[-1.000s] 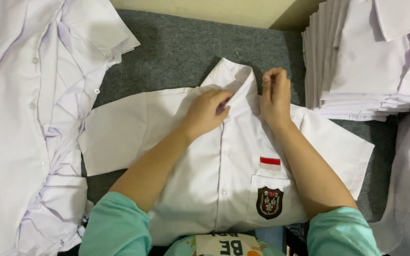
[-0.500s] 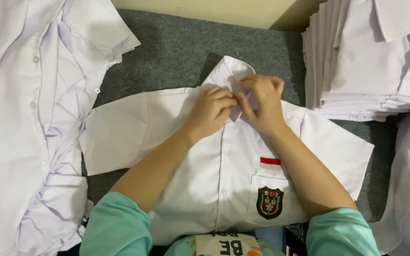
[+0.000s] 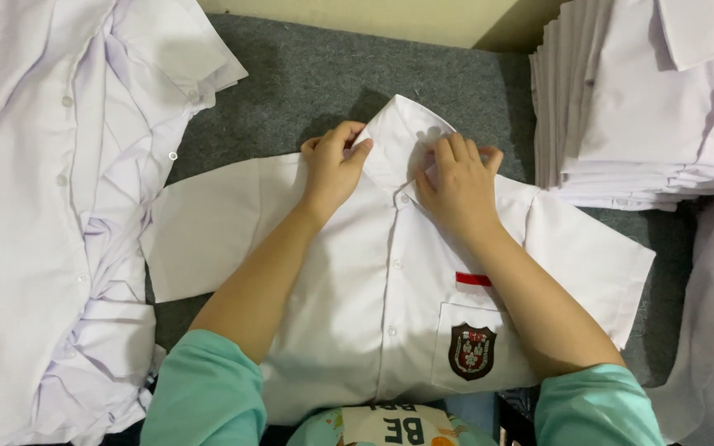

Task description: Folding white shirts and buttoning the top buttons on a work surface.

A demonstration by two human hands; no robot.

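Note:
A white short-sleeved shirt [image 3: 357, 297] lies flat and buttoned on the grey carpet, collar away from me, with a red stripe and a dark shield badge on its chest pocket [image 3: 471, 351]. My left hand [image 3: 334, 169] pinches the left edge of the collar [image 3: 402, 136]. My right hand [image 3: 454, 183] presses on the collar's right side near the top button, fingers curled on the cloth. Both forearms reach out from teal sleeves.
A loose heap of unfolded white shirts [image 3: 51, 190] fills the left side. A neat stack of folded white shirts [image 3: 646, 99] stands at the upper right, more white cloth below it. Grey carpet [image 3: 316, 74] shows beyond the collar, ending at a pale wall.
My two hands, close together at the top button half a second ago, have spread apart to either side of the collar. The shirt itself has not shifted.

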